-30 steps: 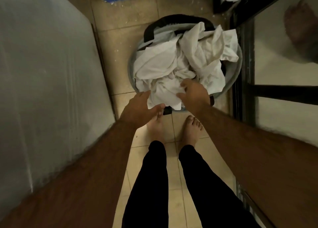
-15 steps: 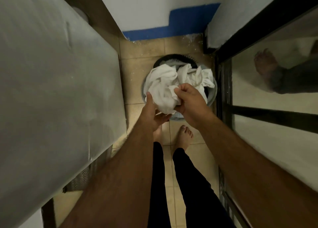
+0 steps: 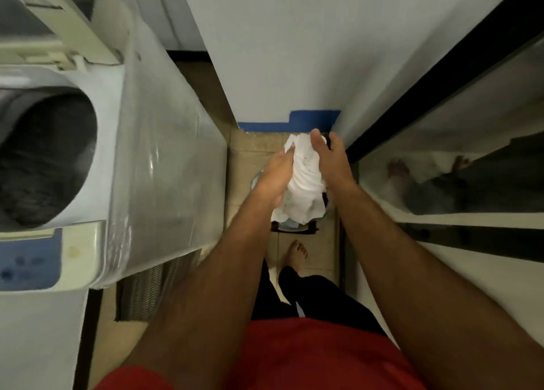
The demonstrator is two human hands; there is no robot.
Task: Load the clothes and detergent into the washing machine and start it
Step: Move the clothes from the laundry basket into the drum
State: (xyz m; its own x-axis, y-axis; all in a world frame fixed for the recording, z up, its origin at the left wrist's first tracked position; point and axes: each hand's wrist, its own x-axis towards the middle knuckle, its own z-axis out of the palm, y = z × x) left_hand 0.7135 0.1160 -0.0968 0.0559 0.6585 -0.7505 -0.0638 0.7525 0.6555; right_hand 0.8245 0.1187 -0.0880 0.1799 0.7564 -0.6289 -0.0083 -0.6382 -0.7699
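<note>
White plastic makes up the top-loading washing machine [image 3: 132,160] at the left, its lid up and the dark drum [image 3: 44,160] open, with a blue control panel [image 3: 29,260] at its near edge. Right of it, over the tiled floor [image 3: 250,151], the left hand [image 3: 276,177] and right hand [image 3: 332,163] press a bundle of white clothes [image 3: 304,183] between them, each grip closed against the cloth. Beneath the bundle sits what seems to be the laundry basket [image 3: 294,227], mostly hidden.
</note>
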